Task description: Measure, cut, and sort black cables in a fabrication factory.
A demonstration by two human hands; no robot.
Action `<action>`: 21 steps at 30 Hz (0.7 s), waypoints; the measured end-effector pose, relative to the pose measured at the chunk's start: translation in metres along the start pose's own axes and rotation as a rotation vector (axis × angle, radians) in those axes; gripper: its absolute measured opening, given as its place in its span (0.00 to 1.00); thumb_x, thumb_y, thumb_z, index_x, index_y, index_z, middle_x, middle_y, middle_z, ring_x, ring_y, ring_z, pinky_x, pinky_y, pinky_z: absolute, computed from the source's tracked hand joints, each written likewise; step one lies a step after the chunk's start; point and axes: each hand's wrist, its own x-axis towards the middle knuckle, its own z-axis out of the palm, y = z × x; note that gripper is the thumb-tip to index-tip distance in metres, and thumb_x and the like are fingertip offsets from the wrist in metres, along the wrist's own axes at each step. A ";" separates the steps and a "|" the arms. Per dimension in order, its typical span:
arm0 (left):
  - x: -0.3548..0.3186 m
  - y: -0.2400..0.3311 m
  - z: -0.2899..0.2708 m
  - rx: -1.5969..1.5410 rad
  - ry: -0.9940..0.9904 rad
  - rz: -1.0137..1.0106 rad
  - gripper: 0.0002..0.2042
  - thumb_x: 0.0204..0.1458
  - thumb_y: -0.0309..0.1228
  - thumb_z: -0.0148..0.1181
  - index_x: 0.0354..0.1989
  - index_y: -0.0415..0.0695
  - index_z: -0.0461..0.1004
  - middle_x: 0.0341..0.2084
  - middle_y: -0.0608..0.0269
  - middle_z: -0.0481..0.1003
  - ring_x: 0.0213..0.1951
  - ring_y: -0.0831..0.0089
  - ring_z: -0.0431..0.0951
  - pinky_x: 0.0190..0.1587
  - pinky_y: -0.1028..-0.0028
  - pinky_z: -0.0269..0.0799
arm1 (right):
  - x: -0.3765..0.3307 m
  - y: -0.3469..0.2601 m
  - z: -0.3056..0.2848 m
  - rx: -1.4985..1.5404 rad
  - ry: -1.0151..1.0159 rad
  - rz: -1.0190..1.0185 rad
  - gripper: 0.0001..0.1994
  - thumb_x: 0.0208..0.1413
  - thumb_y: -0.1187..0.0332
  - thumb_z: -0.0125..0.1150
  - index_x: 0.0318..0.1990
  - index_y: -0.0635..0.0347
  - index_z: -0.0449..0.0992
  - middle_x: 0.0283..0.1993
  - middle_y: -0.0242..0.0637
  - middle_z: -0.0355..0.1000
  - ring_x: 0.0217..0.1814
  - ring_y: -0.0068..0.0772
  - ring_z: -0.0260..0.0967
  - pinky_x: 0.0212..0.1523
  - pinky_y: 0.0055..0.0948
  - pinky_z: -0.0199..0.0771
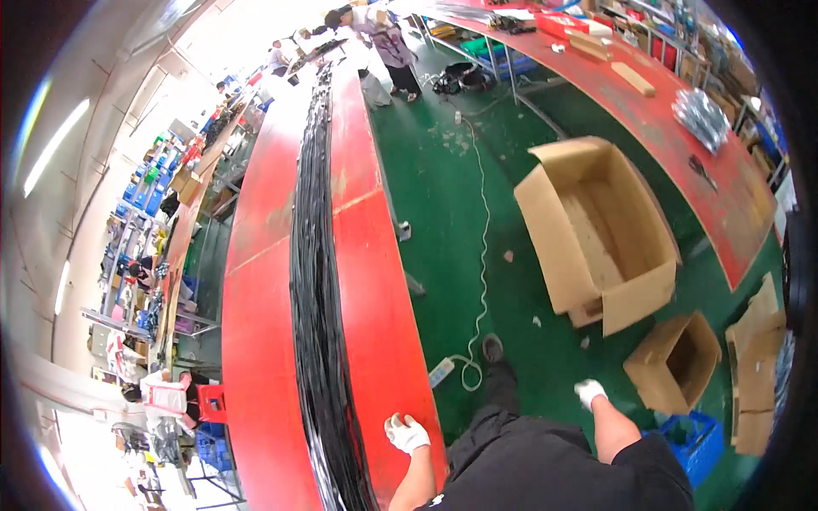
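Two hands [407,433] [589,393]: left spread, right unclear | black strips [317,255] on red table [260,341] | green floor [439,238]

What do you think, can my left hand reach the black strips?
Probably yes: your left hand is close beside the black strips, over the red table, with nothing visible between them.
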 end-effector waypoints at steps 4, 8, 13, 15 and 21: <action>0.120 0.101 0.056 -0.046 -0.061 0.026 0.12 0.57 0.32 0.65 0.48 0.42 0.79 0.56 0.47 0.75 0.60 0.49 0.73 0.63 0.52 0.70 | 0.041 -0.041 -0.047 -0.009 -0.090 0.266 0.27 0.67 0.53 0.58 0.62 0.69 0.76 0.55 0.55 0.80 0.49 0.58 0.80 0.51 0.54 0.83; 0.252 0.216 0.104 -0.108 -0.131 0.154 0.14 0.59 0.33 0.63 0.50 0.40 0.80 0.57 0.46 0.76 0.60 0.48 0.75 0.63 0.54 0.71 | 0.084 -0.177 -0.128 0.378 0.055 0.149 0.18 0.68 0.57 0.58 0.54 0.64 0.79 0.40 0.46 0.78 0.38 0.42 0.77 0.38 0.47 0.82; 0.397 0.365 0.157 -0.225 -0.125 0.220 0.14 0.60 0.35 0.63 0.52 0.44 0.80 0.57 0.49 0.77 0.60 0.49 0.75 0.63 0.54 0.71 | 0.207 -0.322 -0.184 0.577 0.178 -0.051 0.15 0.70 0.61 0.58 0.56 0.61 0.77 0.35 0.36 0.75 0.30 0.32 0.73 0.29 0.37 0.78; 0.438 0.404 0.189 -0.239 -0.108 0.209 0.14 0.60 0.36 0.63 0.51 0.43 0.80 0.57 0.48 0.76 0.61 0.50 0.74 0.63 0.54 0.71 | 0.254 -0.386 -0.202 0.478 0.136 -0.031 0.16 0.69 0.60 0.60 0.56 0.62 0.77 0.35 0.36 0.76 0.29 0.32 0.73 0.29 0.37 0.78; 0.515 0.470 0.268 -0.189 -0.138 0.072 0.14 0.59 0.35 0.64 0.50 0.42 0.80 0.56 0.45 0.76 0.62 0.48 0.74 0.65 0.54 0.70 | 0.412 -0.506 -0.251 0.241 0.035 0.059 0.16 0.67 0.61 0.59 0.53 0.64 0.79 0.33 0.42 0.76 0.29 0.41 0.74 0.31 0.44 0.80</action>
